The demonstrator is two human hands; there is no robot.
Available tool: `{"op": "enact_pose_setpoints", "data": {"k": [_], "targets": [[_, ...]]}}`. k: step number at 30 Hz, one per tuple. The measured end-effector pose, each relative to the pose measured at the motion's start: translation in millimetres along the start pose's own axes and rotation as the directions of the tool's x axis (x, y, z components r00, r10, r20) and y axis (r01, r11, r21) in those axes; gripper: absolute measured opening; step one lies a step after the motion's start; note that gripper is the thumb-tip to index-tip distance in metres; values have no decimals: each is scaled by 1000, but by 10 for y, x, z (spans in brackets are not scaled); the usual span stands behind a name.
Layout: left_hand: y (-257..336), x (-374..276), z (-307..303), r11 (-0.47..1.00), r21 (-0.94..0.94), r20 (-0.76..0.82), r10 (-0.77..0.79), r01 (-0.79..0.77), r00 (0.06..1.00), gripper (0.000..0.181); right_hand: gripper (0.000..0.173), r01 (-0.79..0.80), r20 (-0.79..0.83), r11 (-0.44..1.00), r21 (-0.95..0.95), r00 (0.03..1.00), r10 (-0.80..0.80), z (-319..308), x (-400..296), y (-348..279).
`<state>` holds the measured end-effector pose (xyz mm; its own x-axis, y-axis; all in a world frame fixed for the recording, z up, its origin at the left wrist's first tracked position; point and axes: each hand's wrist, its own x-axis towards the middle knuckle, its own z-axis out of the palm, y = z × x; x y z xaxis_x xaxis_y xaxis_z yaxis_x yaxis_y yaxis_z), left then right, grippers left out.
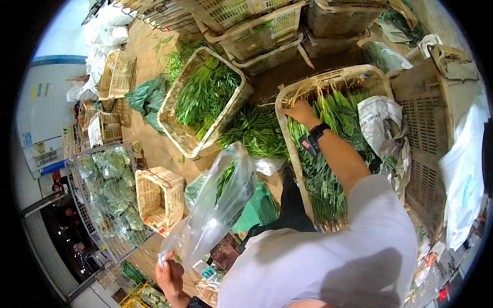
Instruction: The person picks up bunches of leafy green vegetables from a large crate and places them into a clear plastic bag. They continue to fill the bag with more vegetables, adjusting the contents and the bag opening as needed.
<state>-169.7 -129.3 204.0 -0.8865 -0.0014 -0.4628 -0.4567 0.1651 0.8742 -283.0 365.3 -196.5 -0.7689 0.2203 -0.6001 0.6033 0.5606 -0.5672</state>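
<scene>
My left hand (169, 271) pinches the gathered mouth of a long clear plastic bag (215, 208), which holds some leafy greens (225, 181). My right hand (300, 112), with a dark watch on its wrist, reaches into a large pale plastic crate (283, 127) at its upper left corner, beside the pale roots of bundled greens (327, 107). Its fingertips are hidden among the roots, so a hold on them cannot be told. Dark leafy greens (323, 181) lie lower in the same crate.
Left of the large crate, loose greens (258, 131) lie beside another crate of greens (165, 111). A small crate (177, 192) and a wire cage (134, 169) of bagged vegetables are farther left. Stacked crates (262, 34) stand beyond. A digital scale (204, 269) is near my left hand.
</scene>
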Motion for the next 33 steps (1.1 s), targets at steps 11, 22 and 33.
{"op": "enact_pose_setpoints", "data": {"k": [11,22,33], "targets": [[-101,15,-84,999,-13,-22,-29,29,999,32,45,2,-760,988,-156,639,-121,308,-180,-2],[-268,-125,-183,996,-39,-99,-86,83,991,31,52,-34,-355,999,25,934,41,154,273,176],[-592,179,-39,955,-70,37,-286,288,958,26,17,431,-599,702,566,800,-9,-459,-1455,375]]}}
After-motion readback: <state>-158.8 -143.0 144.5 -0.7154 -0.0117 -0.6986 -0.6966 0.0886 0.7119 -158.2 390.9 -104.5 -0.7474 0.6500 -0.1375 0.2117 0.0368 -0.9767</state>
